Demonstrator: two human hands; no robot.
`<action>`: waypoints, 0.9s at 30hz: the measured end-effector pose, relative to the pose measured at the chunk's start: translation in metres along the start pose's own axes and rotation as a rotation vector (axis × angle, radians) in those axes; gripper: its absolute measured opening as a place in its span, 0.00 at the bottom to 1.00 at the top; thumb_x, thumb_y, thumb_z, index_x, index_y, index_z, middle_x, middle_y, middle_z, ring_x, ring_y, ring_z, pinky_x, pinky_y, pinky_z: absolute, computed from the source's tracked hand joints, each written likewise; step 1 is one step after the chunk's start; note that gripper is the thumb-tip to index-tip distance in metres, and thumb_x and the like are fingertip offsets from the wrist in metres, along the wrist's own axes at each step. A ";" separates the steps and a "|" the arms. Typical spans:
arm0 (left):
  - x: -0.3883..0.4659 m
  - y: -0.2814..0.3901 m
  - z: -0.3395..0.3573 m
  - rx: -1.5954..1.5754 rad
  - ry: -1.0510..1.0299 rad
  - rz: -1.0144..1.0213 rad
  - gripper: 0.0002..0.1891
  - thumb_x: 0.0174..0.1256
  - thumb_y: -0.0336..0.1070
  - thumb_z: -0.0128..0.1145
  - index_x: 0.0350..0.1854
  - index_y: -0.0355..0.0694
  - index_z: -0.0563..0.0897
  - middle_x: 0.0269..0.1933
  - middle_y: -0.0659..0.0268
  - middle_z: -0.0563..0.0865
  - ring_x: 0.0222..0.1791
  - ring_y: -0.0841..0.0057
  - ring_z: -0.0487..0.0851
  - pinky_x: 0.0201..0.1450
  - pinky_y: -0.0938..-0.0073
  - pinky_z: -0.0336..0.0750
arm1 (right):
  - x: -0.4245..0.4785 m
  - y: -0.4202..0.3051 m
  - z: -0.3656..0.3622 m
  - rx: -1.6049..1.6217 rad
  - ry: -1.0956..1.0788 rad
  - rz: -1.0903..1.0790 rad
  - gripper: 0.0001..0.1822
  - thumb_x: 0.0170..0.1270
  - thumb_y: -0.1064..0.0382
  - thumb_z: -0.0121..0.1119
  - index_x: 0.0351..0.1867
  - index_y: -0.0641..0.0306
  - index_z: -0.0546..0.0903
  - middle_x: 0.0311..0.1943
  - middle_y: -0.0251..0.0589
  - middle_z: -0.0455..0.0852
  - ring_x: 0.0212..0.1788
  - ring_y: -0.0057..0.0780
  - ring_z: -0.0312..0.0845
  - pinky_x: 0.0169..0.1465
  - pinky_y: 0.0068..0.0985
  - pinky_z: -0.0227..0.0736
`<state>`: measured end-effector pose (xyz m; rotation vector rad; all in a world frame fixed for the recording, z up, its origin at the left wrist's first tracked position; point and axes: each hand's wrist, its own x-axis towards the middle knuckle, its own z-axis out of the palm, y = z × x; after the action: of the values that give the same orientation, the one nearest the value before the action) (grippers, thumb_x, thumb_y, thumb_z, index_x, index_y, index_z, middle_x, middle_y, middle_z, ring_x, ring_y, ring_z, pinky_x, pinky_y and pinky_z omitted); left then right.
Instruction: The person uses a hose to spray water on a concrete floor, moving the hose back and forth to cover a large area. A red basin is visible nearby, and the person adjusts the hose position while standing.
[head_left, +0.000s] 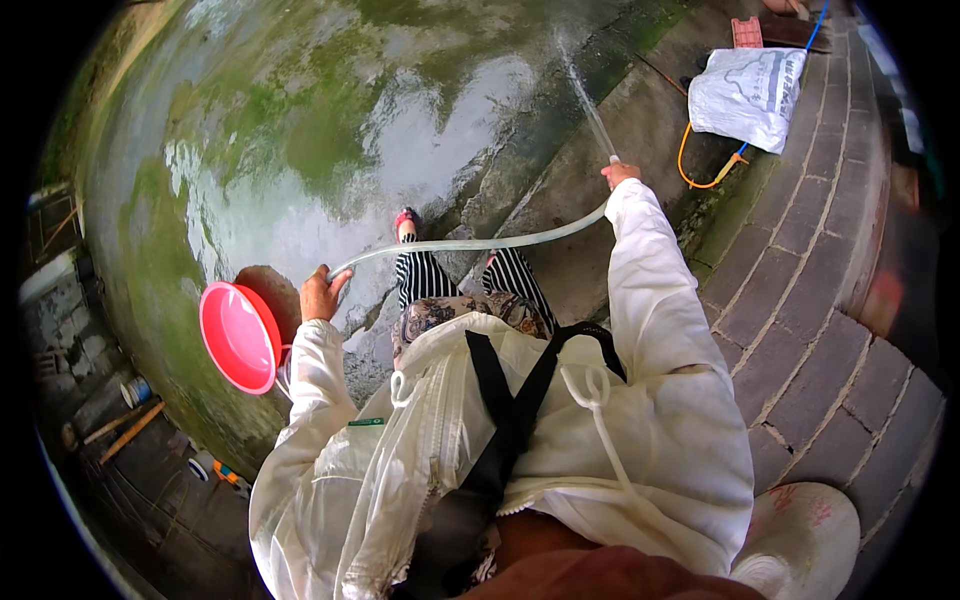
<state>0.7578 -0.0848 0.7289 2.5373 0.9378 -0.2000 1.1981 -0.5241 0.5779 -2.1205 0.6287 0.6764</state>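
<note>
A clear flexible water hose (487, 244) sags between my two hands, in front of my striped trousers. My right hand (620, 174) grips it close to its outlet, arm stretched forward. From there a jet of water (585, 94) shoots away onto the wet concrete ground (442, 127), which is patched with green moss. Further back along the hose, my left hand (321, 294) is closed around it. Just left of that hand is a pink plastic basin (238, 337), its inside facing up and nothing visible in it.
To the right runs a wall of grey blocks (795, 300). A white woven sack (746, 97) bearing print lies by it, with an orange hose (684, 161) beside. Wooden sticks (131, 433) and other items lie at lower left. A white rounded object (806, 536) stands near my right side.
</note>
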 end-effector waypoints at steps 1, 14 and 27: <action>-0.009 0.002 0.001 0.000 0.018 0.001 0.28 0.54 0.59 0.60 0.24 0.33 0.74 0.19 0.48 0.77 0.25 0.46 0.77 0.27 0.56 0.69 | -0.002 0.003 -0.005 -0.014 -0.019 0.017 0.21 0.63 0.54 0.52 0.17 0.63 0.82 0.09 0.33 0.73 0.09 0.24 0.62 0.16 0.26 0.57; -0.127 0.004 -0.007 0.015 0.027 -0.065 0.26 0.53 0.55 0.62 0.25 0.32 0.75 0.22 0.47 0.78 0.26 0.48 0.78 0.29 0.59 0.70 | -0.045 0.004 0.001 -0.115 -0.154 -0.006 0.19 0.66 0.54 0.48 0.23 0.63 0.82 0.09 0.29 0.69 0.08 0.19 0.58 0.13 0.22 0.54; -0.203 0.005 -0.007 -0.041 0.123 -0.184 0.25 0.51 0.55 0.63 0.23 0.33 0.72 0.23 0.52 0.78 0.29 0.53 0.78 0.33 0.58 0.70 | -0.067 0.017 0.008 -0.101 -0.122 -0.027 0.20 0.65 0.53 0.50 0.21 0.64 0.82 0.08 0.29 0.69 0.08 0.19 0.58 0.13 0.21 0.54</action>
<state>0.6063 -0.2045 0.7927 2.4489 1.2111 -0.0782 1.1364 -0.5140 0.6080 -2.1572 0.5084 0.8311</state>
